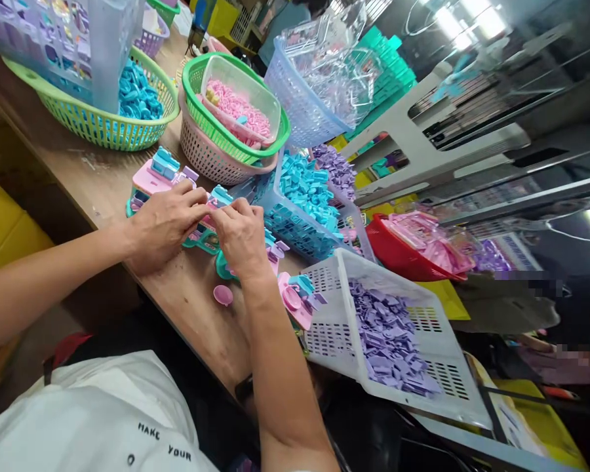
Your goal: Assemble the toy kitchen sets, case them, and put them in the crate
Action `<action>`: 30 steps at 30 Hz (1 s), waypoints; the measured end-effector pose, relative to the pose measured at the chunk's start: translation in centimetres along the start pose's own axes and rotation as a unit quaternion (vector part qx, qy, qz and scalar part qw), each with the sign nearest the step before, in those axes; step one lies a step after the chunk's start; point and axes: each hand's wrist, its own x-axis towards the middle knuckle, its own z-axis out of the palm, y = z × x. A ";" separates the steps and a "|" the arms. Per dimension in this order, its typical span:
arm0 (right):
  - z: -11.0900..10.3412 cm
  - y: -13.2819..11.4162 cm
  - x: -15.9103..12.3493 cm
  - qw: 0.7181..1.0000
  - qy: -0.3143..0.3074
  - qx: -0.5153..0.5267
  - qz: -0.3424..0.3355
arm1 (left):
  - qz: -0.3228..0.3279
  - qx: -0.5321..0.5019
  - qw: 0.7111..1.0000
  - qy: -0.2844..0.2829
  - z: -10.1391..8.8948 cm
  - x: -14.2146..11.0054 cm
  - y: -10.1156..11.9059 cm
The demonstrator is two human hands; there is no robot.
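A row of pink and teal plastic toy pieces with blue and purple parts runs along the wooden table's edge. My left hand [170,219] and my right hand [240,236] meet at the middle toy [204,237], fingers bent and closed on its top. The fingers hide whatever small part lies between them. Beyond my left hand stands another toy piece [150,178] with a blue part on its pink top. Past my right wrist sits one more toy [295,298] bearing a round pink part. A loose pink oval piece [223,295] lies on the table [177,295] near my right hand.
Behind the toys stand a green basket [187,78] with pink parts, a bin of blue parts [307,190] and a light green basket [98,131]. At right, a tilted white crate [324,308] contains purple parts. A red basket [378,242] is farther back.
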 end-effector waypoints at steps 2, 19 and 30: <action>-0.5 -0.1 0.4 0.999 -0.032 -0.008 -0.021 | 0.000 0.009 0.999 -0.036 -0.1 0.3 -0.1; -4.1 0.3 -21.0 0.918 0.083 0.237 0.308 | 0.013 -0.176 0.984 -0.026 2.0 -2.3 7.3; -1.1 -1.3 -25.9 0.915 -0.045 0.203 0.345 | -0.021 -0.182 0.964 -0.191 5.1 0.5 11.8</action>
